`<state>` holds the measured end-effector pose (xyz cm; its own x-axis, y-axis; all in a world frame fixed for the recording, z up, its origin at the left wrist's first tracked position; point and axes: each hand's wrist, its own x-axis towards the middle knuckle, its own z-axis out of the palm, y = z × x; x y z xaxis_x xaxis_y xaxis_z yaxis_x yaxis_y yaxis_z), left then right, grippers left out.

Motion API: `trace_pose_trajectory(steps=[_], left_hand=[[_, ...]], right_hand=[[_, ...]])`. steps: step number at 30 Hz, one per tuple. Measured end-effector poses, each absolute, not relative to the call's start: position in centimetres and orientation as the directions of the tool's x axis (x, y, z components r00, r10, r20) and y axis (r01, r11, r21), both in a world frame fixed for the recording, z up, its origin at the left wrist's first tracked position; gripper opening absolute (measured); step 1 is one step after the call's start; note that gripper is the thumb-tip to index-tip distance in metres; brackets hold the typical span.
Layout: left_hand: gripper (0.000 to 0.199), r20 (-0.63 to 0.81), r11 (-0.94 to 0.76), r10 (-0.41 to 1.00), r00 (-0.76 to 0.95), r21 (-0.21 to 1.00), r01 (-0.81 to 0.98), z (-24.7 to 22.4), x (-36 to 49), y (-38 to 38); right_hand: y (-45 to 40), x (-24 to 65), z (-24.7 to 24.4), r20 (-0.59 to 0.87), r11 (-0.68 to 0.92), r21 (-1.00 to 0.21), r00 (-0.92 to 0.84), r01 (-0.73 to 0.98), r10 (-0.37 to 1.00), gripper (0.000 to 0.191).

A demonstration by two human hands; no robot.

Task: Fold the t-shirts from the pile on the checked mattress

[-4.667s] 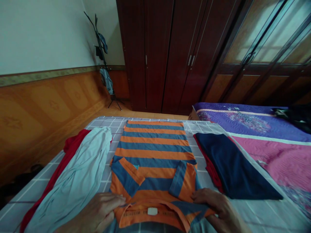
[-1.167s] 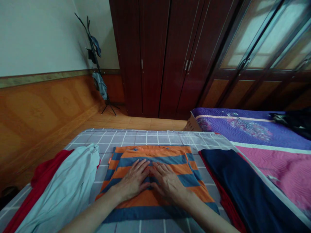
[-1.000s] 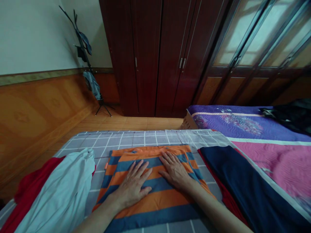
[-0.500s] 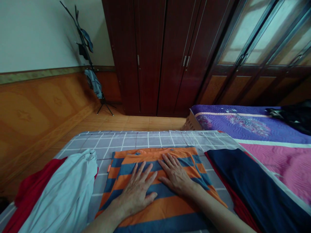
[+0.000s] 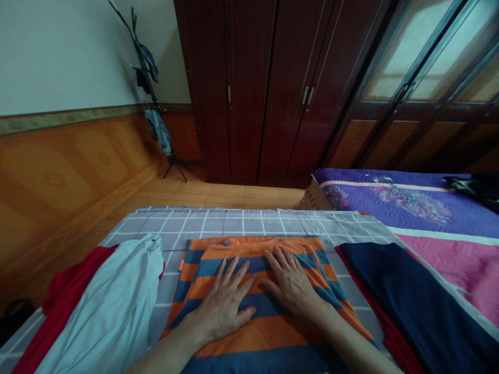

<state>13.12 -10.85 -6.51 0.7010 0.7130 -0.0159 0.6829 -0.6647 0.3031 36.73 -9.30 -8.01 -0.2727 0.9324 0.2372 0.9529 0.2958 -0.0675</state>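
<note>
L hand [image 5: 226, 304] and R hand [image 5: 292, 285] both open, palms down, fingers spread, resting on the striped shirt [image 5: 268, 332]. Dark red wardrobe [image 5: 249, 93] in bkgd. Checked sheet [image 5: 249, 221] in front, w/ the orange/blue shirt folded on it, collar at far edge, btwn navy cloth [image 5: 421, 296] on R and pale blue cloth [image 5: 113, 306] on L. Small dark bundle [image 5: 477, 188], far R, prob. fabric.
</note>
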Motion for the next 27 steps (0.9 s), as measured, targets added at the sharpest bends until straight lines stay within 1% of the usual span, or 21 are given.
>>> trace_pose_trajectory(steps=[4, 6, 8, 10, 12, 14, 16, 19, 22, 24, 27], left_hand=[[0.075, -0.018, -0.659, 0.712, 0.702, 0.331, 0.676, -6.1, 13.0, -10.7], [0.076, 0.010, -0.642, 0.727, 0.686, 0.362, 0.676, -6.1, 12.7, -10.4], [0.069, 0.047, -0.596, 0.776, 0.628, 0.380, 0.708, -6.4, 12.3, -9.8], [0.056, 0.097, -0.533, 0.837, 0.538, 0.361, 0.765, -6.8, 11.8, -9.0], [0.051, 0.159, -0.481, 0.876, 0.455, 0.310, 0.820, -7.4, 11.2, -8.1], [0.055, 0.206, -0.435, 0.897, 0.392, 0.247, 0.866, -8.0, 10.7, -7.5], [0.061, 0.206, -0.393, 0.912, 0.354, 0.194, 0.899, -8.4, 10.4, -7.2], [0.069, 0.135, -0.334, 0.940, 0.315, 0.161, 0.929, -8.6, 10.2, -7.2], [0.078, 0.071, -0.270, 0.963, 0.261, 0.169, 0.948, -8.4, 10.1, -7.2], [0.076, 0.089, -0.286, 0.958, 0.274, 0.166, 0.944, -8.2, 10.0, -7.3], [0.059, 0.174, -0.440, 0.893, 0.415, 0.143, 0.887, -7.9, 10.1, -7.4]], right_hand=[[-9.9, 36.7, -8.4, 0.294, 0.206, -0.051, -0.183, 0.977, 0.938, 0.056], [-10.2, 36.7, -8.7, 0.317, 0.289, -0.054, -0.258, 0.956, 0.913, 0.055], [-10.6, 36.5, -9.0, 0.322, 0.392, -0.050, -0.357, 0.918, 0.877, 0.054], [-10.7, 36.5, -9.3, 0.326, 0.421, -0.045, -0.385, 0.906, 0.864, 0.054], [-10.7, 36.5, -9.6, 0.331, 0.417, -0.047, -0.380, 0.908, 0.864, 0.054], [-10.6, 36.5, -9.9, 0.338, 0.418, -0.049, -0.378, 0.907, 0.862, 0.053], [-10.5, 36.6, -10.1, 0.349, 0.418, -0.043, -0.378, 0.908, 0.857, 0.053], [-10.3, 36.8, -10.3, 0.386, 0.364, -0.026, -0.326, 0.931, 0.863, 0.057], [-9.7, 37.5, -10.3, 0.434, 0.246, -0.010, -0.218, 0.969, 0.874, 0.063], [-9.4, 38.0, -10.3, 0.447, 0.196, -0.002, -0.174, 0.981, 0.877, 0.062], [-9.1, 38.5, -10.3, 0.444, 0.214, 0.003, -0.193, 0.977, 0.875, 0.056]])
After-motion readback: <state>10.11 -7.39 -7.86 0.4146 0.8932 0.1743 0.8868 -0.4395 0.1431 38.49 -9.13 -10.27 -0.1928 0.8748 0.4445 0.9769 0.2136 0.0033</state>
